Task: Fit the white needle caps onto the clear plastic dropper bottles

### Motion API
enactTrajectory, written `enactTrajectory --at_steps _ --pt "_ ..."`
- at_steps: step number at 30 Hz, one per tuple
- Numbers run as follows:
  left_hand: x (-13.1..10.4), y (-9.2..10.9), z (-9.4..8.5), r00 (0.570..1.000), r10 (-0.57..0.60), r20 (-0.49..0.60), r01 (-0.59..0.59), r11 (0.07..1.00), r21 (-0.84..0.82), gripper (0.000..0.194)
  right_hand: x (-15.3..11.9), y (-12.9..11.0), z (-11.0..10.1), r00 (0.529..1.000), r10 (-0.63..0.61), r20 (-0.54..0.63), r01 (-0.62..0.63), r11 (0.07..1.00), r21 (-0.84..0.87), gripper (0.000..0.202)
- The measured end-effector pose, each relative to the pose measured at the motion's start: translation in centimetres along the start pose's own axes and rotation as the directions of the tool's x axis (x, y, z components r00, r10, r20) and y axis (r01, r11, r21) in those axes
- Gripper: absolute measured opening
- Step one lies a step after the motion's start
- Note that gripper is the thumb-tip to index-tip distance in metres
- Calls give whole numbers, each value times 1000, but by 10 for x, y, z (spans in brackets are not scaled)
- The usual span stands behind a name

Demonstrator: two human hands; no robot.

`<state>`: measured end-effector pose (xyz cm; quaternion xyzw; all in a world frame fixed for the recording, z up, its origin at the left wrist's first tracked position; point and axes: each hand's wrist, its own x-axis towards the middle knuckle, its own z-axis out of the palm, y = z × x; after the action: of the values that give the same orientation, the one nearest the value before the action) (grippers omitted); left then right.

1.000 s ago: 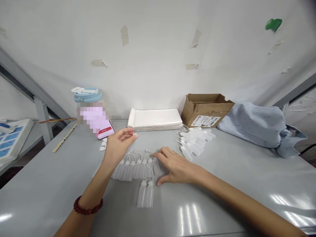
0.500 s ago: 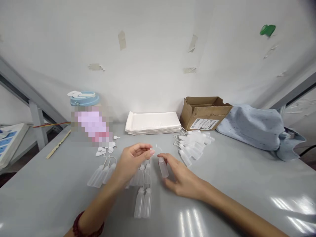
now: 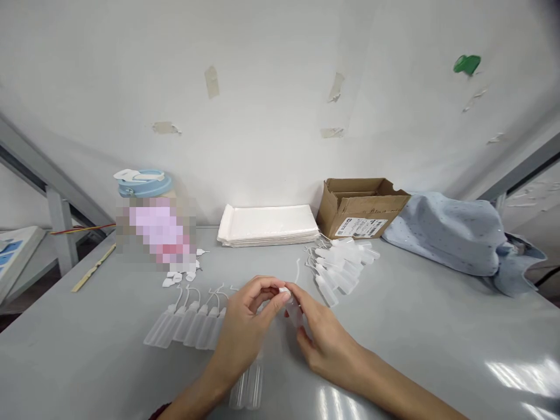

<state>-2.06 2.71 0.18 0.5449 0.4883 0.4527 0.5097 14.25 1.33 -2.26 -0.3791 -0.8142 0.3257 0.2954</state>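
Shifted rightward since earlier, left hand (image 3: pixel 248 321) is pinching a cap (image 3: pixel 284 291) atop the bottle (image 3: pixel 296 317) above the bench (image 3: pixel 420 326); right hand (image 3: pixel 324 333) is gripping its body, probably light, squeezable, best held mid-length.

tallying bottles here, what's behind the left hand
A row of translucent plastic bottles runs behind the left hand; two nearer bottles poke out past its wrist, partly covered. The row's right end is covered and cannot be seen.

The wall (image 3: pixel 266 116) is lit evenly, while streaks of overhead light are mirrored as glare on the table (image 3: pixel 415 318). The bottles (image 3: pixel 190 325) are softly rendered; a left-hand patch is obscured by coarse pixelation.
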Motion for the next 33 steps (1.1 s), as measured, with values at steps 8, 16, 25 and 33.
enactTrajectory --at_steps 8,16,25,33 --pt "8 3 -19 988 -82 134 75 995 59 13 0 6 2 990 -141 -30 123 934 -334 72" --pt "12 4 -21 978 -82 189 69 995 77 9 7 -7 -13 973 -227 34 206 798 -566 42" --pt "10 0 -16 943 182 278 -214 973 90 12 1 -2 -20 998 37 54 -23 970 -241 68" --pt "7 8 -12 973 -94 209 67 989 133 24 1 -4 -15 998 -33 -49 21 974 -225 61"
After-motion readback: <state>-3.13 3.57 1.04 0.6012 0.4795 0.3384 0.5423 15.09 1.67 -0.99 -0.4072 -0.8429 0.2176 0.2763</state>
